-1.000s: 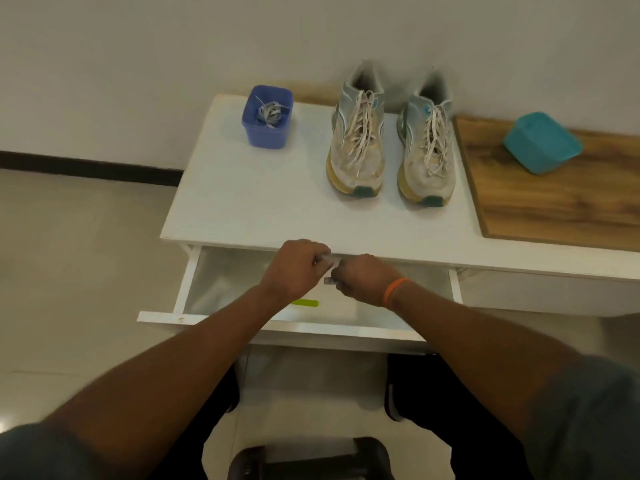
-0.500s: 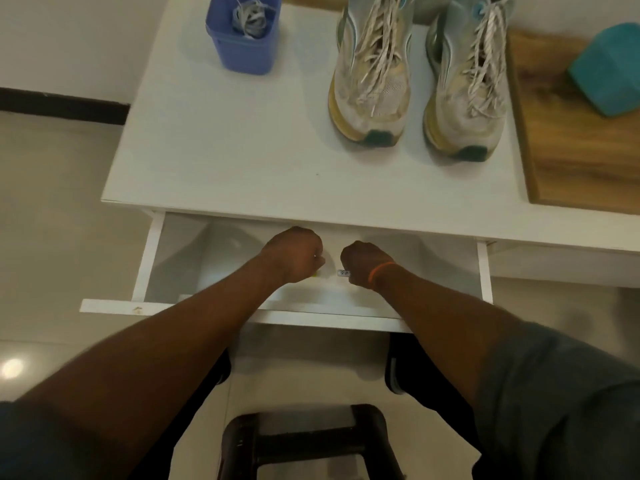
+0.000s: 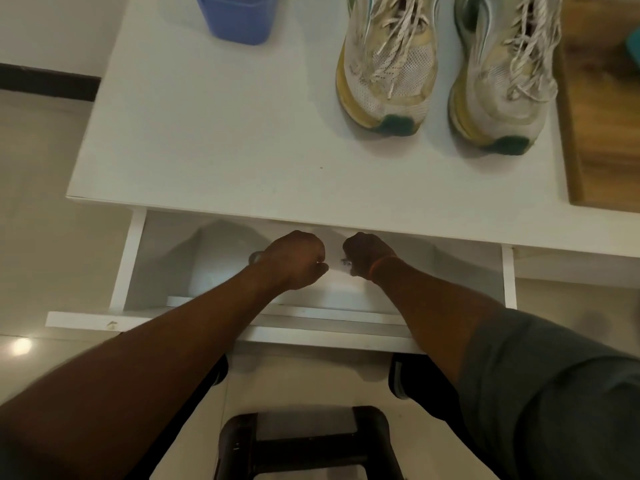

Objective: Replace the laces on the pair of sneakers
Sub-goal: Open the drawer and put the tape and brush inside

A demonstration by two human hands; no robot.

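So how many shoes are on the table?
2. One sneaker stands near the middle of the white table, toe toward the person. The other sneaker stands beside it on the right, next to the wooden board. Both heels are cut off by the picture's top edge.

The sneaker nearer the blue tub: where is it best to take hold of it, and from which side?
Probably from above, fingers and thumb across the midfoot of the left-hand sneaker. It stands upright on the white table, its toe toward the person, with open table on the blue tub's side and a gap to the other sneaker. Keep the fingers off the loose laces.
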